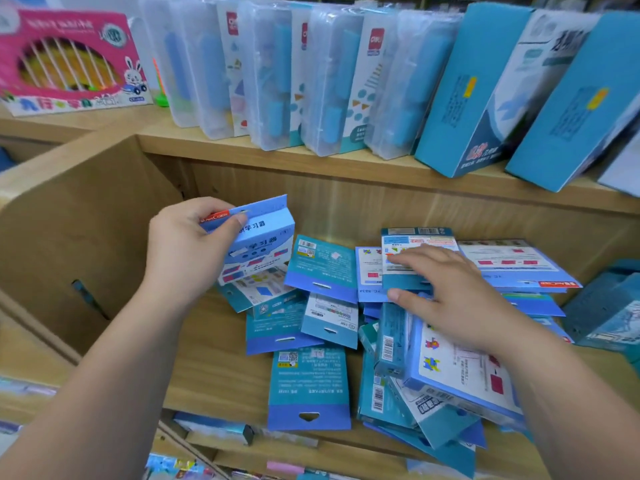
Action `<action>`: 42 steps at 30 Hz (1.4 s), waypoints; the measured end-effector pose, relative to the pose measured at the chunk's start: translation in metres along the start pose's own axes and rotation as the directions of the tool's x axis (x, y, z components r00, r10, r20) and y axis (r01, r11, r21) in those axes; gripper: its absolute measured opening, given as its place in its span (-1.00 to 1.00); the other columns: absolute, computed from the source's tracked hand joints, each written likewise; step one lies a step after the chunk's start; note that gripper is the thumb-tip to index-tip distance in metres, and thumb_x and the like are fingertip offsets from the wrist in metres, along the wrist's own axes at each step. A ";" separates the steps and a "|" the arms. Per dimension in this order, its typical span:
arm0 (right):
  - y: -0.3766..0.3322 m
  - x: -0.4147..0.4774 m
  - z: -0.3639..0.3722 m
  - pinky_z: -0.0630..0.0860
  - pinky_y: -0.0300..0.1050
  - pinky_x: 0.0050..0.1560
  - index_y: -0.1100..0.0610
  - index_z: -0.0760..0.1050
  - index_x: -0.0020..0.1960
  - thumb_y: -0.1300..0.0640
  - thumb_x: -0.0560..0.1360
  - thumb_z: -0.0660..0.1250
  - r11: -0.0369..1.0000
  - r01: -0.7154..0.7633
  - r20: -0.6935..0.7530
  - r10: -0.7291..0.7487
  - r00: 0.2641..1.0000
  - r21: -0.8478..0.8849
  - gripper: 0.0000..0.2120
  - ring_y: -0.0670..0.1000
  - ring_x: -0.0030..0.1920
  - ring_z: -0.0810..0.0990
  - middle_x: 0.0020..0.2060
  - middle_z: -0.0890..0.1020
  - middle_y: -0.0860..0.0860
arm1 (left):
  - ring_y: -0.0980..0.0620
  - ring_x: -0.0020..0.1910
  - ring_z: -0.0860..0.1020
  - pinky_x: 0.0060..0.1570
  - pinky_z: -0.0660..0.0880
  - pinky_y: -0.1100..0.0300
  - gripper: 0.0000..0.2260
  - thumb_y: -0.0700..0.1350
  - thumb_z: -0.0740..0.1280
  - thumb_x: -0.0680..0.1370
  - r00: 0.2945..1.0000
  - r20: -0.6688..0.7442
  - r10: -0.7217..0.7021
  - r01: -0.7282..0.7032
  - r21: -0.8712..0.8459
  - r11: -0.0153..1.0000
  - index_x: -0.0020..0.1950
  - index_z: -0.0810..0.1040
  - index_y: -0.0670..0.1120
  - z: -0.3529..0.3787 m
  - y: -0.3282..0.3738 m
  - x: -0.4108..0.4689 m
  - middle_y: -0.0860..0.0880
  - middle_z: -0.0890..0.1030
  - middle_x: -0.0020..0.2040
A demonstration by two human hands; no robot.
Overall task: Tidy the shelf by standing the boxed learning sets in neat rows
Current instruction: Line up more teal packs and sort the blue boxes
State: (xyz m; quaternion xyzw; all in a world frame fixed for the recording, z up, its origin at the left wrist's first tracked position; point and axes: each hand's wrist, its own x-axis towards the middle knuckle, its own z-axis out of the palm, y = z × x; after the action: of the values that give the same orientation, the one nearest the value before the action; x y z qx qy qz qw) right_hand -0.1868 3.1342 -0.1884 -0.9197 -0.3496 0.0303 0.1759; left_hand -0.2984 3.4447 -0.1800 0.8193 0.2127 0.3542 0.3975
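While gripping one boxed set [263,237] in left hand [183,251], rests flat right hand [450,296] on jumbled pile [308,379]. Hides boxes beneath.

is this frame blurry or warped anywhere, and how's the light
Head view: the whole frame is slightly soft, most on the clear cases and pink box up top; same view, wide-angle warp bows the shelf edge and fans the tall blue boxes outward; light is even, no hard shadows under the right hand or the left hand gripping a small box.
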 end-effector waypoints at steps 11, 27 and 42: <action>-0.016 -0.019 -0.034 0.44 -0.25 0.23 -0.05 0.48 0.33 -0.07 0.55 0.37 0.842 0.236 -0.319 -0.081 0.944 0.485 -0.63 -0.14 0.25 0.56 0.19 0.61 -0.22 | 0.21 -0.32 0.55 -0.31 0.42 0.34 -0.96 -0.02 0.48 0.47 0.937 0.130 0.324 -0.275 -0.301 0.913 -0.18 0.68 0.06 0.030 0.129 -0.037 0.10 0.66 -0.26; 0.149 -0.145 -0.087 0.54 -0.32 -0.04 0.07 0.50 0.26 0.19 0.60 0.29 0.666 0.161 -0.497 0.352 0.793 0.729 -0.76 -0.14 0.03 0.66 0.05 0.69 -0.14 | 0.25 -0.20 0.58 -0.07 0.56 0.18 -0.73 -0.02 0.54 0.40 0.677 0.522 0.518 -0.428 -0.293 0.855 0.06 0.63 0.06 0.200 0.258 -0.091 0.14 0.68 -0.07; 0.262 -0.166 -0.007 0.54 -0.08 0.21 -0.17 0.38 0.38 -0.01 0.54 0.39 0.531 -0.085 -0.307 0.604 0.736 0.843 -0.56 -0.28 0.14 0.58 0.22 0.59 -0.23 | 0.05 -0.08 0.50 -0.14 0.36 0.19 -0.69 -0.01 0.51 0.46 0.521 0.799 0.300 -0.659 0.153 0.737 0.15 0.56 -0.02 0.332 0.296 -0.129 0.08 0.55 -0.05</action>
State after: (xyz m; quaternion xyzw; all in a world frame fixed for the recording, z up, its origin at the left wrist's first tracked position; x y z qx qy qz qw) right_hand -0.1446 2.8420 -0.2830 -0.7623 -0.0298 -0.0591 0.6438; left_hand -0.1152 3.0217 -0.1397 0.9813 -0.1324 0.0370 0.1344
